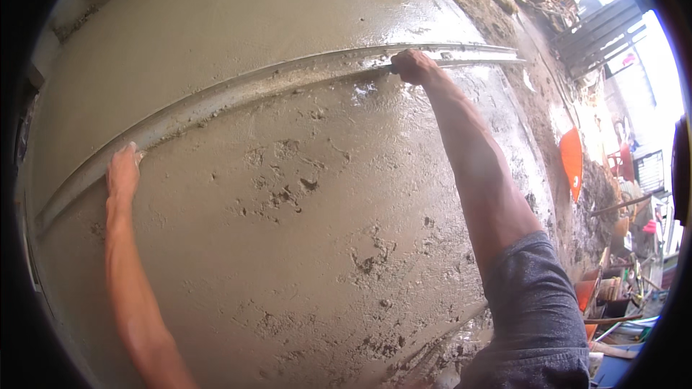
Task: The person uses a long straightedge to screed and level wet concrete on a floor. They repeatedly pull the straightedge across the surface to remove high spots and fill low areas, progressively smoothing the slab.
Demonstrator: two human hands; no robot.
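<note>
A long metal screed bar (267, 83), smeared with grey mortar, lies against a wall of wet plaster (238, 14). It slants from the lower left up to the right. My left hand (124, 169) is closed on the bar near its left end, with the fingertips over its edge. Toward the other end, my right hand (414, 67) grips the bar with bent fingers, the arm stretched far out. Above the bar the plaster looks smooth; below it the surface is rough, with pits and dark hollows.
At the right, past the wall's edge, lies a strip of bare dirt (530, 50). An orange shovel-like blade (571, 162) stands out there. Slatted grey boards (598, 32) are farther off. Tools and clutter (627, 295) heap up at the lower right.
</note>
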